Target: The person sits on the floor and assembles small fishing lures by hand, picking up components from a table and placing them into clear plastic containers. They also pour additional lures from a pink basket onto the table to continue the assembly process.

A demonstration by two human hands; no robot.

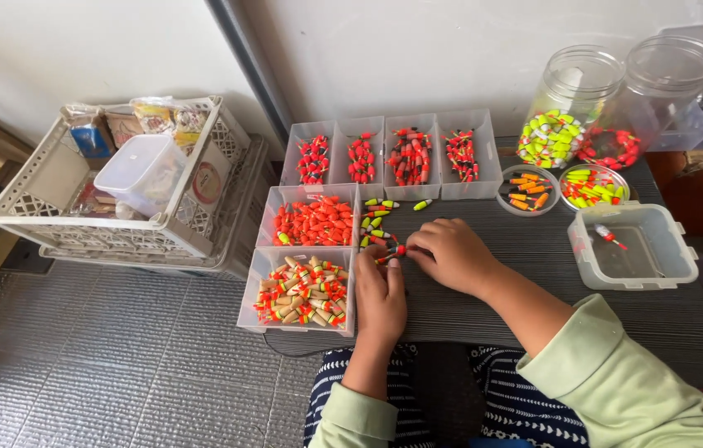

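Note:
My left hand point(380, 297) and my right hand point(451, 253) meet over the dark grey table point(534, 274), pinching a small float point(390, 254) with red, yellow and green bands between their fingertips. Several more loose floats point(378, 222) lie just beyond my hands. To the left stand two clear trays: one with orange-red floats point(315, 221), one with wooden and orange floats point(303, 292). Both sleeves are light green.
A row of clear trays with red floats point(389, 156) lines the back. Two clear jars point(571, 108) of floats, two small round lids point(559, 189) and a nearly empty clear box point(634, 246) sit right. White crate point(119, 178) with packets stands left on the floor.

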